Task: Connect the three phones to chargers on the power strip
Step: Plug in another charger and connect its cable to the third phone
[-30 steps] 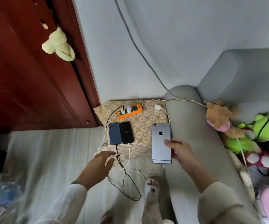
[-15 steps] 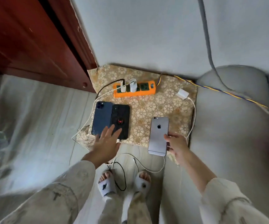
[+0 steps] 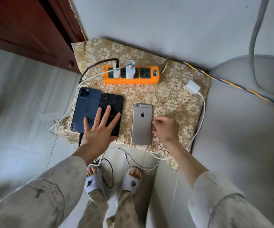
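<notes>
Three phones lie face down on a gold floral cloth (image 3: 165,96). A dark blue phone (image 3: 83,106) and a black phone (image 3: 114,102) lie side by side at the left. My left hand (image 3: 98,129) rests flat on both, fingers spread. A silver phone (image 3: 142,124) lies to the right. My right hand (image 3: 165,129) touches its right edge, fingers curled. An orange power strip (image 3: 131,80) at the back carries two white chargers (image 3: 129,69). A third white charger (image 3: 191,86) lies loose on the cloth, its cable (image 3: 202,116) running down the right side.
A red-brown wooden door (image 3: 26,27) stands at the left, a grey wall behind. A grey sofa arm (image 3: 239,129) borders the cloth on the right. A blue-yellow cord (image 3: 231,83) runs off the strip. Loose black and white cables (image 3: 110,171) lie by my slippered feet.
The view has come closer over the cloth. My left hand has slid further up onto the two dark phones. My right hand stays at the silver phone's right edge.
</notes>
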`<state>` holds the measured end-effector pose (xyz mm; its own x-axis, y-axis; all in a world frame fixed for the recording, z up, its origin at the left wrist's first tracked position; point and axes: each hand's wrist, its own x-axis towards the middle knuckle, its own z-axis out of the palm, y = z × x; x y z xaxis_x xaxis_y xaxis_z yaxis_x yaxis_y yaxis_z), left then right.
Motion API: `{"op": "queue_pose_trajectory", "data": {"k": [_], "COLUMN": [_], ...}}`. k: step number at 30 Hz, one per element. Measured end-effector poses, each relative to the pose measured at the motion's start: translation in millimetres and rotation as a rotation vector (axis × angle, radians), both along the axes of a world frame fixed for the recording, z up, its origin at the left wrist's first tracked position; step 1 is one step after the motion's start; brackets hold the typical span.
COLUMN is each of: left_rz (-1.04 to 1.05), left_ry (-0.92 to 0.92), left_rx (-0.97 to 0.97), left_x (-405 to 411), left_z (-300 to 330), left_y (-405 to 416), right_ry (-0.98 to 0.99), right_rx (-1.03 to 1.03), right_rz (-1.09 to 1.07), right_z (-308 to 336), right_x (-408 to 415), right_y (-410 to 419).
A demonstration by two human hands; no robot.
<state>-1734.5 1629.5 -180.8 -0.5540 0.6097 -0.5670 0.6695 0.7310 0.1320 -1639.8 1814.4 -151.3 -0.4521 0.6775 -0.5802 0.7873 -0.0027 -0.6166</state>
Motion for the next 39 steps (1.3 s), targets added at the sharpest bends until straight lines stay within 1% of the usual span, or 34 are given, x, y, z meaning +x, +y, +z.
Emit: {"op": "queue_pose_trajectory", "data": {"k": [1, 2, 6, 8, 9, 10, 11, 13, 16, 18, 20, 22, 23, 25, 26, 28, 29, 30, 31, 33, 35, 36, 39], "left_rz": [0.015, 0.033, 0.106, 0.106, 0.101, 0.097, 0.096, 0.091, 0.085, 0.088, 0.089, 0.091, 0.092, 0.092, 0.091, 0.089, 0.09, 0.091, 0.091, 0.087, 0.085, 0.086, 0.084], "left_ry": [-0.012, -0.024, -0.107, -0.117, -0.114, -0.109, -0.103, -0.096, -0.101, -0.11, -0.112, -0.107, -0.108, -0.109, -0.109, -0.108, -0.107, -0.108, -0.11, -0.114, -0.114, -0.112, -0.109], "left_rx": [-0.011, -0.02, -0.019, -0.029, -0.035, -0.038, -0.038, -0.04, -0.047, -0.052, -0.056, -0.056, -0.056, -0.058, -0.062, -0.067, -0.068, -0.07, -0.075, -0.093, -0.11, -0.115, -0.131], "left_x": [-1, -3, -9, -9, -8, -8, -8, -9, -9, -9, -9, -9, -9, -10, -10, -8, -8, -8, -9, -9, -9, -8, -8], "left_z": [1, 1, 2, 1, 1, 1, 1, 1, 0, 0, -1, -1, -1, -1, -1, 0, 0, 1, 1, 3, 3, 4, 6], "left_y": [2, 4, 11, 12, 12, 12, 11, 11, 10, 10, 10, 10, 10, 9, 9, 10, 10, 10, 11, 12, 12, 12, 13], "right_ry": [-0.016, -0.037, -0.125, -0.273, -0.364, -0.431, -0.456, -0.392, -0.199, -0.083, -0.006, 0.05, 0.053, -0.001, -0.049, -0.112, -0.131, -0.164, -0.2, -0.261, -0.238, -0.194, -0.027], "right_rx": [0.005, 0.065, 0.595, 0.705, 0.715, 0.703, 0.676, 0.611, 0.562, 0.494, 0.431, 0.417, 0.422, 0.423, 0.388, 0.232, 0.165, 0.15, 0.171, 0.293, 0.405, 0.409, 0.297], "right_rz": [0.017, 0.032, 0.013, 0.08, 0.166, 0.257, 0.322, 0.348, 0.29, 0.192, 0.111, 0.108, 0.123, 0.096, 0.054, 0.008, 0.029, 0.074, 0.117, 0.143, 0.129, 0.133, 0.248], "right_z": [1, 3, 12, 13, 11, 9, 5, -2, -12, -12, -8, -2, 1, 3, 2, -3, -8, -11, -15, -20, -20, -18, -5], "right_x": [-1, -3, -13, -17, -19, -20, -20, -22, -18, -18, -24, -36, -42, -49, -48, -42, -39, -35, -33, -31, -30, -30, -39], "right_y": [11, 25, 90, 116, 125, 132, 136, 138, 130, 124, 122, 121, 122, 127, 131, 134, 132, 128, 123, 113, 104, 100, 94]}}
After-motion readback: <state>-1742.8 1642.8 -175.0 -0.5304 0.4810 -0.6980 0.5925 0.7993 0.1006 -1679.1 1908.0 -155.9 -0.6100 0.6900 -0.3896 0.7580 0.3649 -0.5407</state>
